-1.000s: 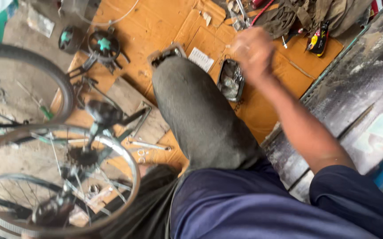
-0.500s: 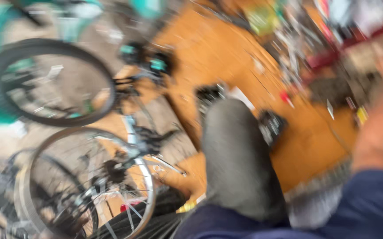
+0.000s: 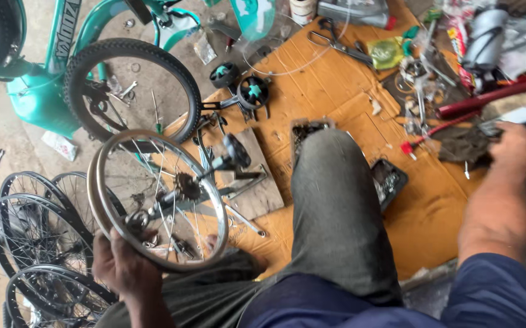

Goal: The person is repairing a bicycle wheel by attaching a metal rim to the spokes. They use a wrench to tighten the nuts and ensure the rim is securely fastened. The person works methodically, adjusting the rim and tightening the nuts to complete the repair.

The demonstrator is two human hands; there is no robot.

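Your left hand [image 3: 123,267] grips the bare wheel rim [image 3: 159,200] at lower left, fingers clamped on its lower edge — the rim stands tilted above that hand. Your right hand [image 3: 512,149], far right, reaches among tools; its fingers I cannot tell.

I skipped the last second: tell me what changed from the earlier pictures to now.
The right hand moved from the cardboard's far edge out right, to the dark rag. The left hand, unseen earlier, now grips the bare wheel rim. The view swung left. The raised knee and cardboard stayed.
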